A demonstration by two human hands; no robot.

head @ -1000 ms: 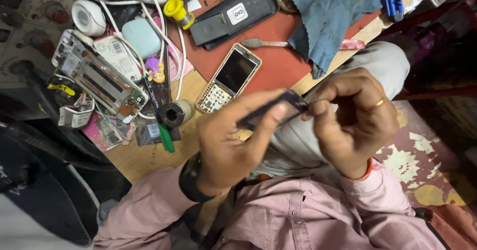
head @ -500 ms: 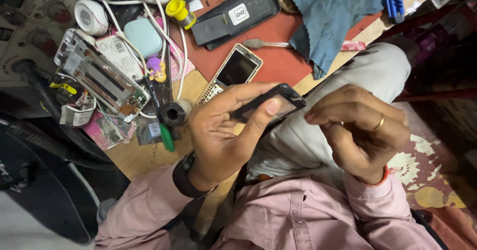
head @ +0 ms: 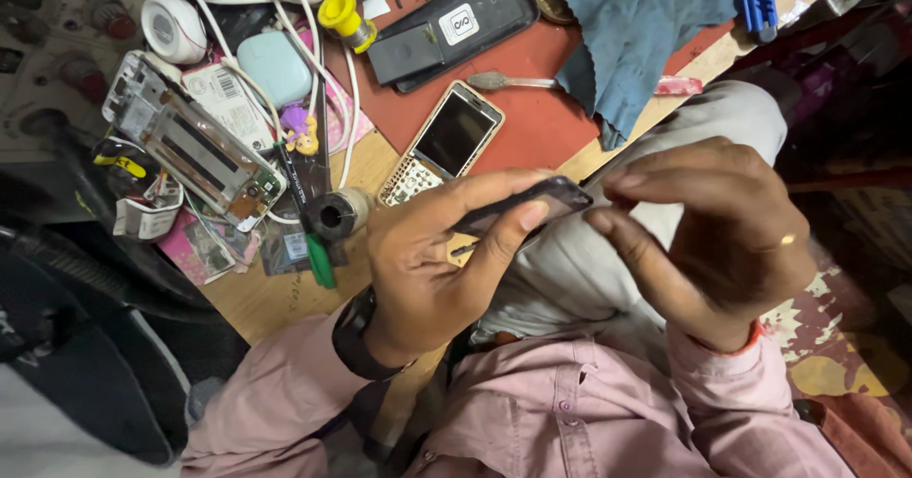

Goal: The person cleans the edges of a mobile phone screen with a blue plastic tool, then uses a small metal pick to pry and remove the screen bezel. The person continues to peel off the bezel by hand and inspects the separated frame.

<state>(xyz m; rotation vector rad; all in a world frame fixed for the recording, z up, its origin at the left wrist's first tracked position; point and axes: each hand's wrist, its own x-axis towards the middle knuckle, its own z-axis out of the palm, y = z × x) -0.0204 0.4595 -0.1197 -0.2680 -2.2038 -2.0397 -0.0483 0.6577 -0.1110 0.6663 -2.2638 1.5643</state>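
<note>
Small dark phone frame (head: 532, 204) held edge-on above the lap, just near of the bench edge. Pinched between thumb and fingers of left hand (head: 427, 269); grip narrow, closed on the frame. Right hand (head: 708, 236) curled, fingertips (head: 608, 221) meeting the frame's right end; firm clasp or mere touch cannot be told. Gold ring on one right finger; dark watch (head: 356, 335) on left wrist. Pink shirt sleeves (head: 285, 392) on both arms, grey trouser knee (head: 665, 155) under the hands.

Just beyond the frame, gold keypad phone (head: 442, 145) lying flat, half on the red mat (head: 532, 122). Further off: black phone case (head: 456, 27), blue cloth (head: 636, 22) draped over the mat's right end, metal spudger (head: 513, 82) between the two. Left of the keypad phone: black cylindrical tool (head: 332, 215), green-handled tool (head: 318, 259), stripped phone chassis (head: 190, 150), white cables (head: 313, 50), yellow-capped bottle (head: 347, 22).
</note>
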